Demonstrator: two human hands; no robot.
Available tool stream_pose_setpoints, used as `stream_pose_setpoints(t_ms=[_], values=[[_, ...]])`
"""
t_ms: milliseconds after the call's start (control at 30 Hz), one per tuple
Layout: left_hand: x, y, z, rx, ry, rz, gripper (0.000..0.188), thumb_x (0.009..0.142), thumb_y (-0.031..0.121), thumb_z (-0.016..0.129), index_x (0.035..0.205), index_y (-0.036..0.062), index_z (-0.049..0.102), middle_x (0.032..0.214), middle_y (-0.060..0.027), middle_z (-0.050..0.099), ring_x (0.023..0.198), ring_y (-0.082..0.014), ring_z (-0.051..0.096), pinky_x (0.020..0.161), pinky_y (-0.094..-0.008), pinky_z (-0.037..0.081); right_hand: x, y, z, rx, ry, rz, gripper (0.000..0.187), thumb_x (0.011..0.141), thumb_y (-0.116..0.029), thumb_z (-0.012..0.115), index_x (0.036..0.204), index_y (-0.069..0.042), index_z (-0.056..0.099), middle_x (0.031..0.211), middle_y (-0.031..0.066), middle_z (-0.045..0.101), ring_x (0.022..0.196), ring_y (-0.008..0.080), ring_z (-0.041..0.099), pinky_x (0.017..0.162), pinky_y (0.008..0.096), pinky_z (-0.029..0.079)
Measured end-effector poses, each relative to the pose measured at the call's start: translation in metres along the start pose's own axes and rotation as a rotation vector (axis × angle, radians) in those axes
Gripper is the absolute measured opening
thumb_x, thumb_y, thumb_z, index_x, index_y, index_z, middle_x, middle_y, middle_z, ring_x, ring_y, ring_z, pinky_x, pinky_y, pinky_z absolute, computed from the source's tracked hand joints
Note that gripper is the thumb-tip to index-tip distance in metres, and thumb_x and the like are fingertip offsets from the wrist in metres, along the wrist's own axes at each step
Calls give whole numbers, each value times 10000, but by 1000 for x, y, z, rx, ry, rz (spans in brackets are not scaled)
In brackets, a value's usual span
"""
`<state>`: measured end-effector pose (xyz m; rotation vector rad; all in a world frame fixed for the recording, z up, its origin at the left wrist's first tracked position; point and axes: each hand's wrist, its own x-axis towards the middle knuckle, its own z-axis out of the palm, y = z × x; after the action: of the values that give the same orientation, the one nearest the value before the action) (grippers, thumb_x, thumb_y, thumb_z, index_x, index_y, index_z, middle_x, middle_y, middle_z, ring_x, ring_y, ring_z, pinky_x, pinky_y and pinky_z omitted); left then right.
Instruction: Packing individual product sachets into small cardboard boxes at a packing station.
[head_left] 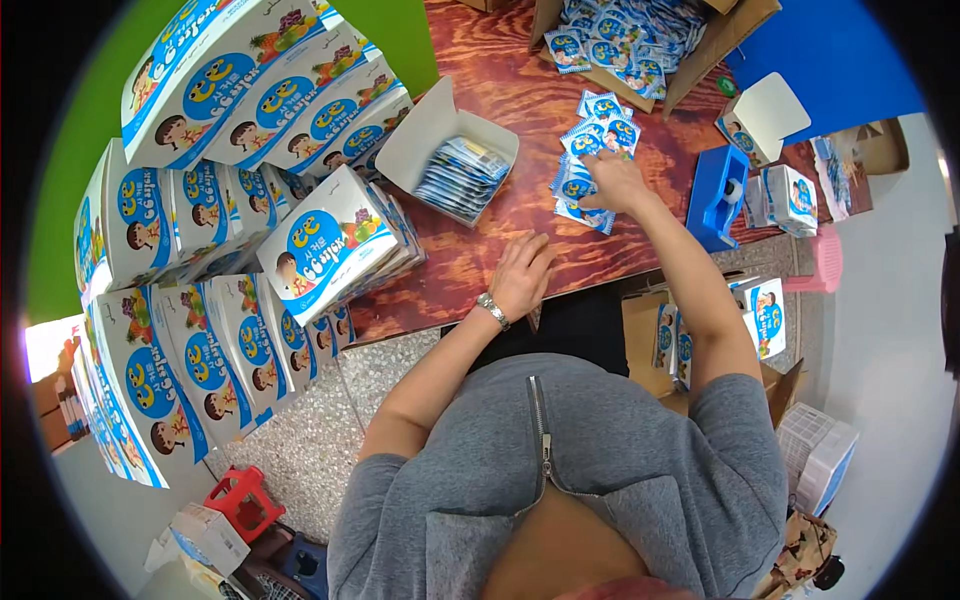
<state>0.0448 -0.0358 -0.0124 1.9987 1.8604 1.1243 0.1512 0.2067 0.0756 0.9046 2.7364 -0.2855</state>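
Note:
My right hand (pixel 614 183) reaches over a loose pile of blue and white sachets (pixel 583 145) on the table, its thumb and fingers apart and touching the sachets. None of them is visibly lifted. Resting near the table's front edge, my left hand (pixel 521 275) lies palm down with fingers stretched out and holds nothing; a metal watch (pixel 492 310) is on that wrist. Beyond it stands an open white box (pixel 505 150) with its lid flap up, holding a row of upright sachets (pixel 462 178).
Stacks of printed cartons (pixel 205 205) rise at the left, one white carton (pixel 325 240) lying nearest the open box. A cardboard box (pixel 690 85) full of sachets is at the back. On the right are a blue tape dispenser (pixel 712 195), a small open carton (pixel 745 135) and a pink stool (pixel 822 260).

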Motion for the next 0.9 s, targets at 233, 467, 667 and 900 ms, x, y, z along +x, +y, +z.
stream_pose_setpoints(t_ms=[233, 467, 667, 900], values=[[20, 5, -23, -211, 278, -235, 991, 757, 189, 822, 1554, 55, 249, 1393, -247, 510, 1282, -393, 510, 1064, -446, 430, -46, -71, 0, -51, -19, -172, 582, 698, -263, 839, 1167, -85, 546, 1063, 117, 656, 1014, 341, 651, 864, 475, 541], [21, -7, -18, -325, 109, -278, 999, 740, 111, 823, 1553, 39, 246, 1337, -218, 562, 1201, -374, 582, 995, -436, 486, -76, -65, 37, 210, 197, -263, 551, 737, -201, 812, 1200, -90, 536, 1091, 124, 583, 1044, 335, 612, 819, 450, 544], [13, -5, -22, -241, 63, -61, 624, 722, 71, 809, 1309, 69, 594, 1136, -155, 583, 998, -350, 602, 842, -417, 515, -72, -28, 26, 792, -111, -294, 425, 879, -175, 717, 1267, -50, 594, 1192, 148, 653, 1150, 306, 625, 916, 406, 518], [10, -1, -17, -252, 96, -2, 442, 727, 61, 808, 1144, 38, 664, 1106, -165, 590, 1050, -337, 607, 861, -395, 518, -43, -8, 58, 101, 289, 50, 446, 791, -314, 787, 1147, -102, 623, 1052, 145, 645, 1005, 351, 613, 830, 456, 521]])
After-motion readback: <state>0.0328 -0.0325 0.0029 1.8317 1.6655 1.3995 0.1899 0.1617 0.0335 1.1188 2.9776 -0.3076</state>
